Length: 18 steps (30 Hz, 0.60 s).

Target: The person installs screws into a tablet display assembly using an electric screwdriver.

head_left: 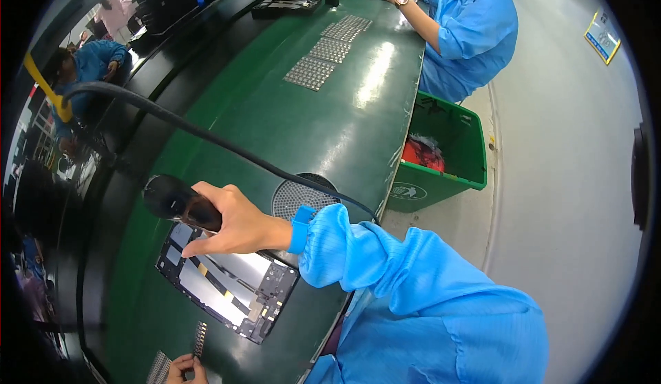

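- Right hand [237,220]: fingers wrapped round black cylindrical tool [169,198], over the tablet's upper edge; tool tip hidden.
- Opened tablet [274,289]: flat on green bench [144,308], below right hand, up and right of left hand.
- Left hand [184,370]: fingertips closed on narrow dark strip [200,336], apart from tablet.

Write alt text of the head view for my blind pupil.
A blue-sleeved right hand grips a black tool over an opened electronic device on a green bench; the left hand holds a narrow dark strip.
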Each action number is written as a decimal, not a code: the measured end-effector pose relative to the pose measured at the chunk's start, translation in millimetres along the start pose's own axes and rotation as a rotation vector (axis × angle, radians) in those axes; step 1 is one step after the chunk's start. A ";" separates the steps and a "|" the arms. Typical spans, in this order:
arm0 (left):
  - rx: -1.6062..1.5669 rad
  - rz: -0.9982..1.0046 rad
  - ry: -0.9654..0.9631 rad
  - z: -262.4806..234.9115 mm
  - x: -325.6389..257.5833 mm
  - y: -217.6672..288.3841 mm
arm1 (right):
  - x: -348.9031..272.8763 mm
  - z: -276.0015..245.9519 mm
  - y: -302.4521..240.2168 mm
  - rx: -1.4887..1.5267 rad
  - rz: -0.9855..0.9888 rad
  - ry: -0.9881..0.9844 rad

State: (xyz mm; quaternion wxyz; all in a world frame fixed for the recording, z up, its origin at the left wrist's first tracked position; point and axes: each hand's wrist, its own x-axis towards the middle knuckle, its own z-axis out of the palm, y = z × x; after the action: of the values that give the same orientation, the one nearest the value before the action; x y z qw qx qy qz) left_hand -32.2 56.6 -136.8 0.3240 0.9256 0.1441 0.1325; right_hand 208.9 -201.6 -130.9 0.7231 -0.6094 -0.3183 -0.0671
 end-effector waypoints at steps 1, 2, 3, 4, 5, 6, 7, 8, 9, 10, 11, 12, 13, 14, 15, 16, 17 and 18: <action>0.002 -0.001 0.000 6.2 -1.7 0.4 | 1.1 -0.3 -4.0 -0.019 -0.014 0.000; -0.115 0.039 0.053 16.2 -1.8 0.2 | 1.4 -0.6 -6.0 -0.037 -0.028 0.000; -0.233 0.085 0.106 23.4 -0.4 4.0 | 2.0 0.3 -5.7 -0.038 -0.031 0.003; -0.234 0.088 0.106 31.1 1.9 17.7 | 3.3 4.6 -1.5 -0.015 -0.044 0.042; -0.138 0.019 0.101 41.8 3.8 35.8 | 4.0 5.5 0.4 0.006 -0.058 0.081; -0.039 -0.049 0.093 49.3 5.7 48.8 | 4.2 4.2 -2.4 0.006 -0.059 0.085; -0.061 0.119 0.109 59.9 6.6 48.0 | 4.9 5.2 -9.2 0.008 -0.017 0.061; -0.085 0.289 0.124 70.0 7.4 47.8 | 5.3 5.6 -15.8 0.008 0.026 0.037; -0.098 0.324 0.101 73.3 8.4 59.4 | 5.0 4.5 -20.1 0.004 0.025 0.038; -0.101 0.325 0.100 77.9 12.2 65.4 | 4.8 3.3 -23.8 0.015 0.009 0.055; -0.091 0.319 0.150 81.4 15.6 70.1 | 5.3 3.6 -19.9 0.053 0.009 0.066; -0.077 0.309 0.201 85.0 19.6 73.7 | 7.1 0.2 -14.2 0.080 0.028 0.059; -0.081 0.281 0.211 86.6 21.4 75.3 | 9.0 -5.2 -13.2 0.004 -0.059 0.104; -0.110 0.278 0.250 91.5 23.3 78.2 | 11.4 -11.1 -11.7 -0.066 -0.142 0.143; -0.150 0.306 0.282 97.3 25.0 79.6 | 13.5 -24.0 -15.1 -0.134 -0.152 0.175; -0.140 0.400 0.288 100.4 28.9 80.2 | 14.2 -38.5 -20.0 -0.187 -0.159 0.204; -0.126 0.447 0.291 103.3 32.0 83.4 | 12.8 -48.1 -27.8 -0.038 0.071 0.207; -0.165 0.450 0.297 108.3 35.6 88.4 | 11.9 -59.9 -38.7 0.000 0.178 0.228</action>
State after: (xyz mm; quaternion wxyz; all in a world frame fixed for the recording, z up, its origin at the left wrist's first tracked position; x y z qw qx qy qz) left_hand 53.4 -57.9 -156.8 0.3360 0.8753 -0.0304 0.3464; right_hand 222.1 -263.0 -95.3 0.7577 -0.6236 -0.1785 -0.0714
